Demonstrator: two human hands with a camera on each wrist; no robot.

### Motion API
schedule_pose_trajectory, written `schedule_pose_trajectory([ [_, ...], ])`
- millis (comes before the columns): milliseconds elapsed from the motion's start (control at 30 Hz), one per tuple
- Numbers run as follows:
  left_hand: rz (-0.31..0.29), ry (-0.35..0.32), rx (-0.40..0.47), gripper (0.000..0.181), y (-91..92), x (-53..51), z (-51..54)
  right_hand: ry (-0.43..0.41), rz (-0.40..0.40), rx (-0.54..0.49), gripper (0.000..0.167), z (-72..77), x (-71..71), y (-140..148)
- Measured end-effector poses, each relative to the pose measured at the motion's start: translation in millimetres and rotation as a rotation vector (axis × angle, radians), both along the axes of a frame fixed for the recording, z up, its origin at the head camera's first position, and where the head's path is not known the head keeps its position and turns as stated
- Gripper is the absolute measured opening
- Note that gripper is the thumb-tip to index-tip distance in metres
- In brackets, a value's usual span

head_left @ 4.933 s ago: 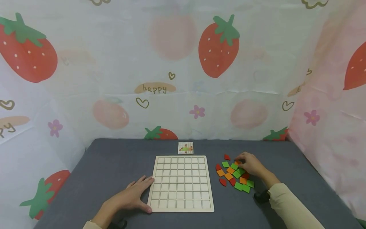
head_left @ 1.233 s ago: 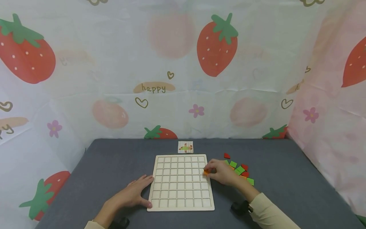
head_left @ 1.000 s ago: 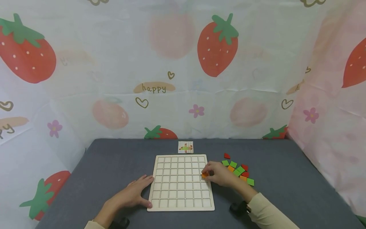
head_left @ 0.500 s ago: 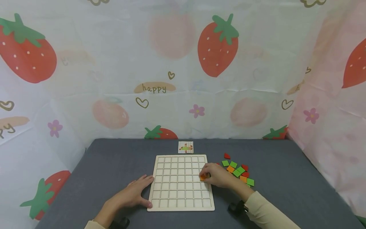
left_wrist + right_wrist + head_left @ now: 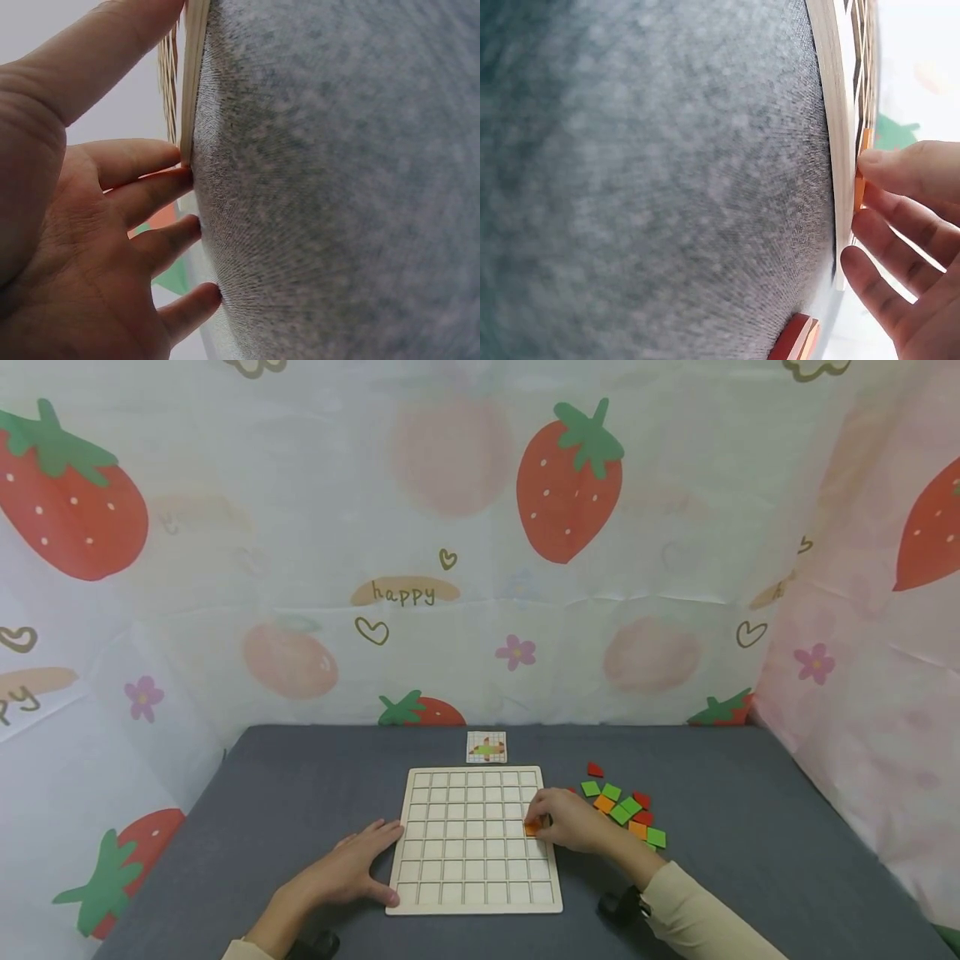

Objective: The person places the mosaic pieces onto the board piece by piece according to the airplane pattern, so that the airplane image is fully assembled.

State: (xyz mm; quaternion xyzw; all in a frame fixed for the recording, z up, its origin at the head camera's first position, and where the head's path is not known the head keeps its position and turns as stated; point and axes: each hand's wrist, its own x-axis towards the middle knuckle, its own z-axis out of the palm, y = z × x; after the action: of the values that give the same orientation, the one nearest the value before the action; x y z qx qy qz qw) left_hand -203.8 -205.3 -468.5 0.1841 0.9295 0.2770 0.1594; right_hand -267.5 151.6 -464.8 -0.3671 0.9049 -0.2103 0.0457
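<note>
A pale wooden grid board (image 5: 476,911) lies on the dark table. At its right edge, my right hand (image 5: 573,821) pinches an orange square tile (image 5: 532,829) over a cell of the rightmost column. The right wrist view shows the orange tile (image 5: 860,191) against the board, with the thumb on it and the other fingers of the right hand (image 5: 915,232) beside it. My left hand (image 5: 341,868) has its fingers spread, the fingertips and thumb touching the board's left edge. In the left wrist view, the left hand (image 5: 112,202) touches the board's side (image 5: 193,82).
Several loose tiles lie right of the board, among them a green one (image 5: 656,837), an orange one (image 5: 637,829) and a red one (image 5: 595,769). Some are partly hidden behind the right hand. A small picture card (image 5: 487,747) lies behind the board.
My right hand has picked an orange tile from the pile and carried it left to the board's right column, then shifted slightly nearer the front. The left hand stays at the board's edge.
</note>
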Motion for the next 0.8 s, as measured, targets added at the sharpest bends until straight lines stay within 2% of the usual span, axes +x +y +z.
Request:
schedule_pose_trajectory([
  [200, -0.002, 0.009, 0.000, 0.101, -0.9, 0.3, -0.3, -0.013, 0.002, -0.026, 0.013, -1.7, -2.9, 1],
  [367, -0.005, 0.005, 0.002, 0.101, -0.7, 0.4, 0.2, -0.056, -0.014, -0.087, 0.013, -2.6, -7.3, 5],
  [533, 0.005, 0.009, -0.003, 0.101, -0.2, 0.8, -0.5, -0.090, -0.049, -0.161, 0.018, 3.4, -11.8, 15],
  [700, 0.002, 0.007, -0.008, 0.101, -0.3, 0.4, -1.2, -0.136, -0.155, -0.177, 0.022, 11.2, -16.5, 28],
  [800, -0.003, 0.007, -0.010, 0.101, -0.2, 0.8, -1.2, -0.131, -0.210, -0.175, 0.024, 13.3, -20.2, 36],
])
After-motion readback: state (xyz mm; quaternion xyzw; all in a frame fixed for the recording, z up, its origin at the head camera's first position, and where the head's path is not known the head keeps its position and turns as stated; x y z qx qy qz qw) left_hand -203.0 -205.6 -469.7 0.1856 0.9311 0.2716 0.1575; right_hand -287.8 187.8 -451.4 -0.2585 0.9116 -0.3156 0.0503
